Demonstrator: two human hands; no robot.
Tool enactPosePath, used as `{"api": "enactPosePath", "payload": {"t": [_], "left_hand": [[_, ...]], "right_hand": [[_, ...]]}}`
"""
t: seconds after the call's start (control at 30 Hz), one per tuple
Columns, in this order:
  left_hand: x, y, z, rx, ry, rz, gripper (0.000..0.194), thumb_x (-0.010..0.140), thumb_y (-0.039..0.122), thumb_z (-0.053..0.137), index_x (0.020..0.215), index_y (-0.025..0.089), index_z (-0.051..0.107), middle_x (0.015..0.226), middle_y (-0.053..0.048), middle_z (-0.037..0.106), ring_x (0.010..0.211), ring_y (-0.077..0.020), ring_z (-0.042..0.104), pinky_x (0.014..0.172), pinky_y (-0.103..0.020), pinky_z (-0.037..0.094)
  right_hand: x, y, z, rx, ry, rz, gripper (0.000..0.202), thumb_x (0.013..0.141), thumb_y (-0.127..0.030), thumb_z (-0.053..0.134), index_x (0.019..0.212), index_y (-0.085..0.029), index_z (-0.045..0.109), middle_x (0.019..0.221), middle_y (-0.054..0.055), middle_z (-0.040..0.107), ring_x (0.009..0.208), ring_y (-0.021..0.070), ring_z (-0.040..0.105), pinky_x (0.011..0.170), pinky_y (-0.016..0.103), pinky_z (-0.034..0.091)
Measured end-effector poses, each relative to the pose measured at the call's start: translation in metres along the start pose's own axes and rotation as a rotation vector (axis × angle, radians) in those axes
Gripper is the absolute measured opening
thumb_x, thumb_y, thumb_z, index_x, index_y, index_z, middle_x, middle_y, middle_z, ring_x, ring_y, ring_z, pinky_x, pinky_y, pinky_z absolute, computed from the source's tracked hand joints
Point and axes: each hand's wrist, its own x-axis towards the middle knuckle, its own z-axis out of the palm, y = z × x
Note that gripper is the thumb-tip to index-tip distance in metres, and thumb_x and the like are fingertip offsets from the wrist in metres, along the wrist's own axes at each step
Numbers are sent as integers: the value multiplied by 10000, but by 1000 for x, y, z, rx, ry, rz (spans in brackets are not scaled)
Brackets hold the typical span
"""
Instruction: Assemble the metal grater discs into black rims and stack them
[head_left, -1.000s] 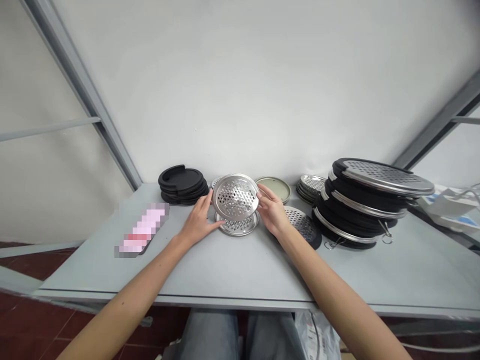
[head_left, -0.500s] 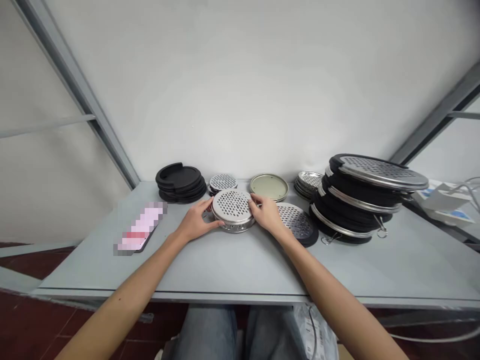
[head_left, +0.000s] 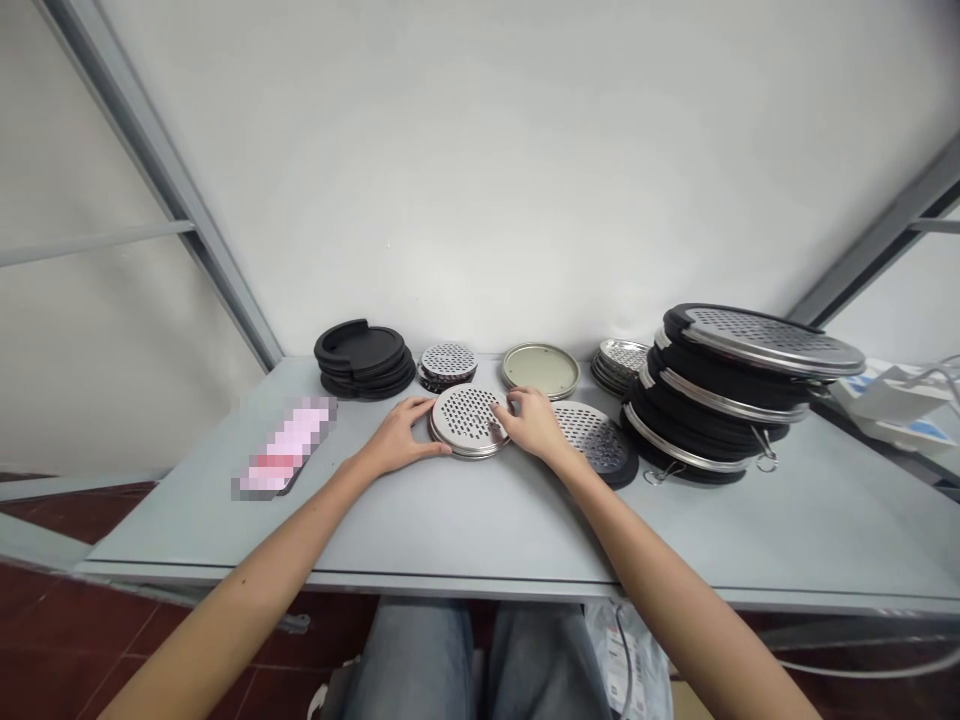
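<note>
A round perforated metal disc point(head_left: 470, 416) lies flat on the table in front of me, with more metal rims showing just beneath it. My left hand point(head_left: 401, 438) cups its left side, thumb against the front-left rim and fingers at the back-left rim. On the right edge, my right hand point(head_left: 531, 422) is bent over the disc, fingertips on its top surface and rim. Just right of it lies a larger perforated plate with a black border point(head_left: 596, 440), partly behind my right hand and wrist. A smaller perforated disc stack point(head_left: 448, 362) stands behind.
Black round trays point(head_left: 364, 355) are piled at back left, near a blurred pink phone-like object point(head_left: 289, 445). Behind my right hand sits a beige round lid point(head_left: 540, 370). Small metal discs point(head_left: 619, 362) and a tall black-and-metal stack point(head_left: 724, 400) stand right, against the wall.
The top disc has come down; the perforated side visible under it earlier no longer shows, and the pile looks flatter. My hands stay at its two sides. The view has shifted slightly.
</note>
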Motion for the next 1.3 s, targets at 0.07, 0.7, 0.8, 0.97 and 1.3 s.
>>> {"api": "enactPosePath", "payload": {"t": [0.07, 0.7, 0.8, 0.97, 1.3], "left_hand": [[0, 0, 1, 6, -14, 5, 803, 665, 600, 754, 1337, 218, 535, 1334, -113, 538, 1227, -320, 498, 1069, -484, 382], [0, -1, -2, 69, -57, 23, 812, 654, 635, 737, 1315, 209, 534, 1319, -121, 555, 1215, -335, 508, 1053, -484, 398], [-1, -1, -3, 82, -74, 28, 848, 667, 648, 719, 1355, 207, 493, 1363, -129, 511, 1260, -341, 469, 1077, -489, 376], [-4, 1, -5, 123, -173, 54, 1093, 590, 685, 751, 1463, 164, 348, 1483, -184, 362, 1359, -387, 344, 1124, -522, 306], [-5, 14, -9, 85, -24, 338, 766, 648, 582, 784, 1285, 211, 577, 1271, -123, 625, 1195, -310, 563, 1028, -464, 437]], "right_hand": [[0, 0, 1, -22, -8, -19, 303, 866, -418, 527, 749, -158, 630, 937, 140, 685, 989, 255, 572, 909, 328, 375], [-3, 2, 5, -138, -29, -100, 289, 881, -360, 533, 768, -136, 677, 1028, 158, 671, 1058, 252, 543, 975, 337, 344], [-3, 1, 4, -130, -28, -106, 293, 880, -350, 535, 773, -127, 692, 1036, 167, 673, 1062, 258, 549, 982, 341, 348], [-4, 0, 3, -68, -20, -100, 310, 898, -333, 514, 807, -137, 735, 980, 146, 692, 1079, 254, 558, 975, 338, 355], [-5, -2, 3, -69, -42, -166, 283, 894, -311, 535, 773, -140, 725, 910, 133, 708, 986, 234, 590, 939, 312, 379]]}}
